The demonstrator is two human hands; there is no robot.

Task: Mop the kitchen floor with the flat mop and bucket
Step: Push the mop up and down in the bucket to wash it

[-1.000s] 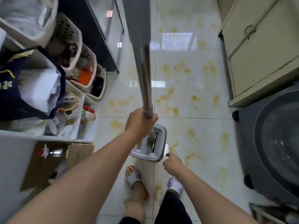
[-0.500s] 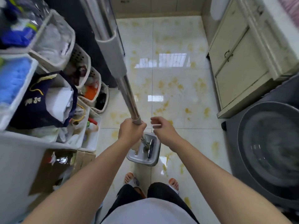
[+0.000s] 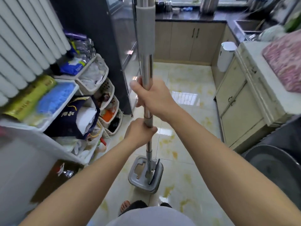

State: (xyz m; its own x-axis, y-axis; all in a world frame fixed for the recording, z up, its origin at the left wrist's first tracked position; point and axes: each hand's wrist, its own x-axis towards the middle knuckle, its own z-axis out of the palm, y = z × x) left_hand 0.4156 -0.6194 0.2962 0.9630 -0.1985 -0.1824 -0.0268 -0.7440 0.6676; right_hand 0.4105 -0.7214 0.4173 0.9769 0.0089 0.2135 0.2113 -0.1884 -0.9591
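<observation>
Both of my hands were on the mop pole [image 3: 148, 101], which stood nearly upright in the middle of the view. My right hand [image 3: 155, 97] was the upper one, fingers wrapped round the bare metal shaft, thumb up along its left side. My left hand [image 3: 141, 131] gripped the same shaft just below, fingers curled round it from the left. The two hands were near each other but not touching. Above the right hand, the pole carried a grey foam sleeve [image 3: 145, 28].

The lower end of the pole ran down into the grey bucket [image 3: 140, 180], which sat on the glossy tiled floor [image 3: 187, 144] just ahead of my feet. A dark, narrow mop head [image 3: 155, 170] stood on edge in the right-hand slot of the bucket. I could not tell whether there was water inside.

To the left stood a rack of white baskets [image 3: 97, 79] stuffed with bags and packets. To the right ran cream cabinets [image 3: 241, 101], with a dark round drum [image 3: 273, 168] nearer to me. A dark countertop [image 3: 187, 17] crossed the far wall.
</observation>
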